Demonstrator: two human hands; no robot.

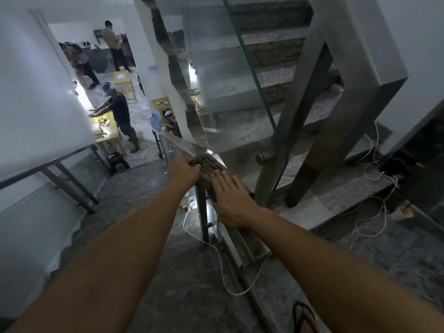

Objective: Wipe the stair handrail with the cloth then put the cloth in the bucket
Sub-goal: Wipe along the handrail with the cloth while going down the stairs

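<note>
On the metal handrail (pixel 182 143) at the landing lies the cloth (pixel 209 172). The left hand (pixel 183 171) grips its far edge with curled fingers. The right hand (pixel 231 203) presses flat on it, fingers stretched out together.

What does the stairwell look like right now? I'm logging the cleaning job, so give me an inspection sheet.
Surface: brushed steel handrail, running down beside the stairs; bare metal beyond the cloth.
Job's things: crumpled grey-green cloth draped over the rail corner; bucket: nothing seen.
Clutter: pale cup on the landing floor; blue water jug downstairs.
Grippers: left hand gripping the cloth's far end; right hand flat, pressing the cloth.
Cables: white cord trailing under the rail; more white cables on the landing.
Surroundings: glass panel, marbled steps, people at yellow tables below.
</note>
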